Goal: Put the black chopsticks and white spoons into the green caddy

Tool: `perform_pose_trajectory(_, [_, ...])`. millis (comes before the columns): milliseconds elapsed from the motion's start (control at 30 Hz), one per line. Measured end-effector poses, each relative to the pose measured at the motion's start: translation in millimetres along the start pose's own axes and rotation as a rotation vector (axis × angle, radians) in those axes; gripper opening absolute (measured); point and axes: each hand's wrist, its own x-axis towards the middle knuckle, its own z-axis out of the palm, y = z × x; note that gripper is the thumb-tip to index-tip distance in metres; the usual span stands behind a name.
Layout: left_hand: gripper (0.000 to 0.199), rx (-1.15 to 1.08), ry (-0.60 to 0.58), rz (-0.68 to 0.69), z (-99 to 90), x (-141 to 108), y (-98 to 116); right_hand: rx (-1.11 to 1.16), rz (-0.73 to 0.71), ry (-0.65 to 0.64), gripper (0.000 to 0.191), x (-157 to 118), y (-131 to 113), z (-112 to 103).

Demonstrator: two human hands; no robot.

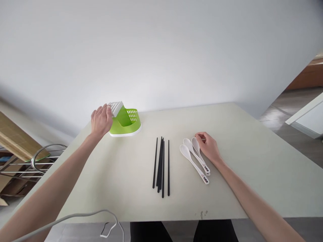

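My left hand [102,117] is at the left end of a green and white cutlery holder [126,129], its fingers closed round the white slotted part. The holder stands upright near the wall, with a perforated basket section on its right. My right hand [209,145] rests on the table with curled fingers, against the bowl of the rightmost white spoon [195,144]. What its fingertips grip, if anything, is hidden. Several white spoons [193,163] lie together there, handles towards me. Left of them lie several black chopsticks [162,164], roughly parallel, some overlapping.
The pale table [252,168] meets a white wall [161,50] at the back. A white cable [83,214] crosses the front left edge. Beyond the left side stands a metal rack [37,164] with a wooden board [20,134]. My dark-clad legs [148,232] are below the front edge.
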Motion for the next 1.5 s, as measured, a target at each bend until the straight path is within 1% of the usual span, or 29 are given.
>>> perform_pose_trajectory(33, [0.068,-0.003,-0.032,-0.018,-0.5,2,-1,-0.003,0.002,0.000,0.029,0,1,0])
perform_pose_trajectory(100, [0.066,-0.016,-0.051,-0.049,-0.1,3,-2,-0.010,0.005,-0.002,0.029,0,2,0])
perform_pose_trajectory(300, [0.063,-0.028,0.009,-0.028,9.5,2,1,-0.022,0.004,-0.006,0.028,-2,3,0])
perform_pose_trajectory(433, [0.061,-0.063,0.054,-0.034,19.7,5,11,-0.029,-0.003,0.002,0.029,-3,2,0])
perform_pose_trajectory(533, [0.060,-0.091,0.059,-0.013,29.0,7,25,-0.029,-0.010,0.006,0.031,-3,2,1])
perform_pose_trajectory(633, [0.059,-0.106,0.048,0.014,38.8,9,45,-0.023,-0.003,0.005,0.032,-2,1,1])
perform_pose_trajectory(700, [0.059,-0.099,0.030,0.027,45.0,9,63,-0.022,0.007,0.000,0.032,-2,0,0])
perform_pose_trajectory(867, [0.062,-0.109,-0.047,0.089,62.8,-2,118,-0.035,0.019,-0.011,0.030,-2,-2,-1])
perform_pose_trajectory(1000, [0.069,-0.212,-0.094,0.155,82.4,-11,166,-0.044,0.014,-0.002,0.027,-2,-2,-2])
perform_pose_trajectory(1133, [0.072,-0.320,-0.134,0.215,99.4,-14,202,-0.029,0.005,0.000,0.027,-2,-1,-2])
perform_pose_trajectory(1200, [0.074,-0.357,-0.165,0.210,105.2,-16,216,-0.027,-0.001,0.002,0.027,-1,-1,-1])
perform_pose_trajectory(1300, [0.081,-0.407,-0.200,0.164,111.8,-20,230,-0.026,-0.001,0.003,0.027,-1,-1,-1])
perform_pose_trajectory(1400, [0.083,-0.458,-0.204,0.144,116.7,-24,239,-0.021,-0.001,0.004,0.026,0,0,-1])
perform_pose_trajectory(1500, [0.082,-0.474,-0.233,0.130,117.0,-25,243,-0.016,0.001,0.001,0.026,0,-1,-1])
